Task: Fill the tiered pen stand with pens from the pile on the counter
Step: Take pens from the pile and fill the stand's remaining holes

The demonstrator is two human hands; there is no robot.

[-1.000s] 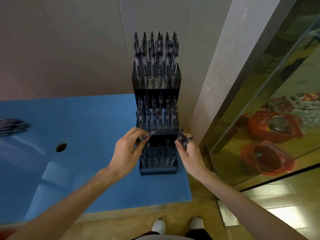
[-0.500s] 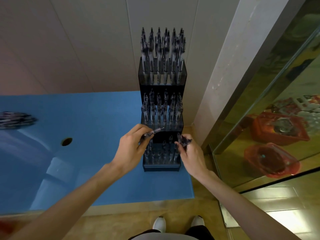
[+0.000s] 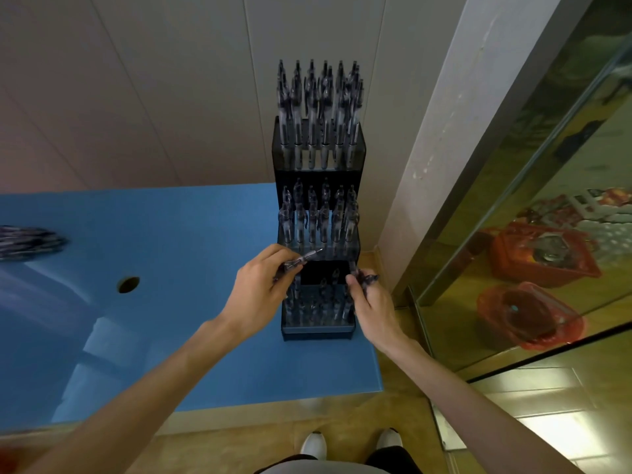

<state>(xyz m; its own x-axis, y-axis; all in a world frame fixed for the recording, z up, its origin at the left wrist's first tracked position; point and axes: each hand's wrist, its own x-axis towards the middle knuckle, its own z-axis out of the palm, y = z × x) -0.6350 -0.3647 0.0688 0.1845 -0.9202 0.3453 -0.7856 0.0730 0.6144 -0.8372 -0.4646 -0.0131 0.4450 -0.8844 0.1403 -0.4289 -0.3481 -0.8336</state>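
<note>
Pen pile (image 3: 29, 241) blurred, cut by left edge; lowest-tier pens (image 3: 318, 304) indistinct.

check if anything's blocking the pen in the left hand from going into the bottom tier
Nothing visible does. The left hand holds the pen just above the bottom tier of the stand. The right hand, gripping more pens, sits at the tier's right edge, not over its middle.

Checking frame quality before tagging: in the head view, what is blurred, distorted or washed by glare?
Head view: the pen pile at the left edge is smeared by blur; wide-angle lens bends the wall seams and pillar; the blue counter carries pale reflections; the glass panel on the right mirrors red baskets; the pen stand and both hands, left hand and right hand, stay fairly sharp.
</note>
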